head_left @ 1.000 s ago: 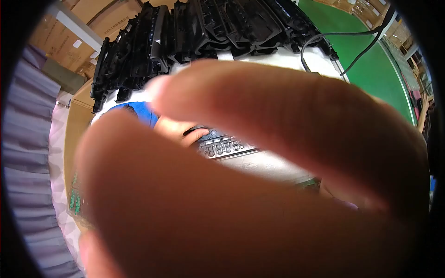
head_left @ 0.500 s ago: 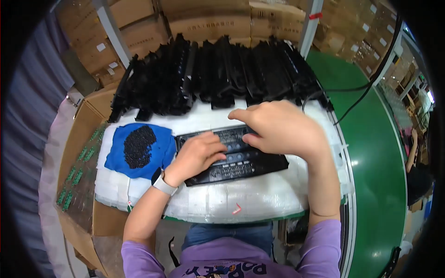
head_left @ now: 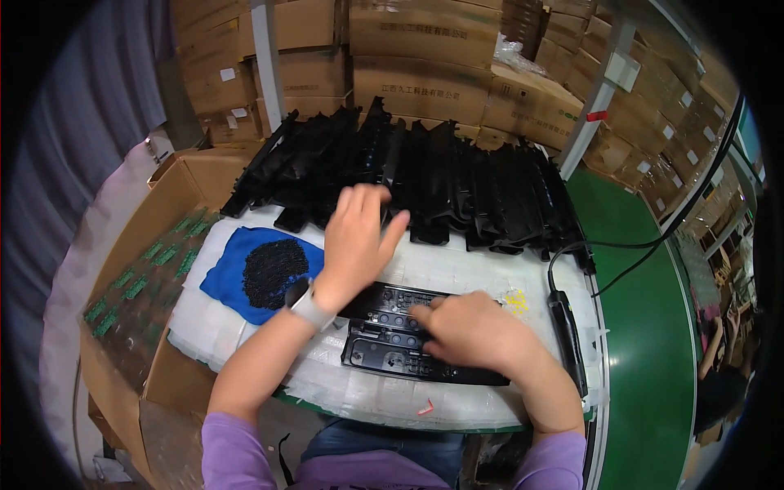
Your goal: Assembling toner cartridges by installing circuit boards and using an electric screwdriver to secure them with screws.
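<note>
My left hand (head_left: 359, 241) is raised over the back of the worktable, its blurred fingers and thumb apart, nothing visible in them. Behind it lies a wide row of long black plastic housings (head_left: 445, 180). My right hand (head_left: 478, 331) is curled low over the black plastic panels before me, thumb and index bent toward them; whatever its fingers hold is hidden. The nearer panel (head_left: 384, 357) shows ribs and round bosses, and a second panel (head_left: 392, 299) lies just beyond. To the left, a blue cloth (head_left: 224, 273) carries a heap of small black pieces (head_left: 276, 269), perhaps screws.
A black corded handheld tool (head_left: 565, 335) lies at the right edge beside scattered yellow bits (head_left: 516, 302). One red scrap (head_left: 425, 407) is near the front. At left stands an open cardboard box (head_left: 147, 351) with green circuit boards (head_left: 129, 287). Stacked cartons (head_left: 416, 77) rise behind.
My left hand has left the panel and moved up toward the row of housings. The right hand has moved lower over the panels. The view has shifted, uncovering the corded tool and yellow bits.
</note>
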A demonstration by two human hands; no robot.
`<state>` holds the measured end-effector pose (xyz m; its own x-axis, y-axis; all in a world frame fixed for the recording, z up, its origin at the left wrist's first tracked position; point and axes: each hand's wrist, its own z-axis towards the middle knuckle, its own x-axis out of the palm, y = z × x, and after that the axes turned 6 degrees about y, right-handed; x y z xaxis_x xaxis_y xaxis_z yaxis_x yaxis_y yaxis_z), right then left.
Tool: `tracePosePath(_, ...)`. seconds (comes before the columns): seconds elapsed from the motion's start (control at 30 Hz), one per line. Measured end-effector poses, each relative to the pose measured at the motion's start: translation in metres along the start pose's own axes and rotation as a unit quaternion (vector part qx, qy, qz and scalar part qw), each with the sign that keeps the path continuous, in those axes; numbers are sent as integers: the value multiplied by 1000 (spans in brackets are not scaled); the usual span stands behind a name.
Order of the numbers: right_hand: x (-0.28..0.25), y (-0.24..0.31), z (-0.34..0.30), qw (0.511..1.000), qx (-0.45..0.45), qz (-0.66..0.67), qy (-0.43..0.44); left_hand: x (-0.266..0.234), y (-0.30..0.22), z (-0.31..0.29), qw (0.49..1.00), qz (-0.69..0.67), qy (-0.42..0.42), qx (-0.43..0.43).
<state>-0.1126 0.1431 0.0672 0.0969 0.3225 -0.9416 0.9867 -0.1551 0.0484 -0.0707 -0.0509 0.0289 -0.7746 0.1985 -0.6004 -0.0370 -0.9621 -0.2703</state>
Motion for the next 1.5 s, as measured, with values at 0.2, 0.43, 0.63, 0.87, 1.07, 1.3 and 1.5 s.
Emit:
tracePosePath(0.2, 13, 20, 0, 997, -76, -26, -13, 46, 30, 40, 963, 216, 132, -96)
tracePosePath(0.43, 8, 17, -7, 997, -73, -22, -28, 58, 20, 52, 985, 73, 13, -154)
tracePosePath(0.63, 2, 17, -21, 997, -64, -15, -48, 14, -11, 44, 993, -60, 13, -100)
tracePosePath(0.87, -4, 25, -49, 987, -86, -36, -132, -29, -2, -23, 951, 96, 48, 290)
tracePosePath(1.07, 1, 16, -57, 944, -134, -51, -297, -40, 1, -43, 923, 106, 79, 362)
tracePosePath(1.3, 24, -45, -34, 903, 42, 0, -428, -29, 3, -38, 918, 72, 79, 382)
tracePosePath(1.5, 53, -71, -34, 932, 51, 111, -342, -14, 13, -29, 910, 30, 229, 343)
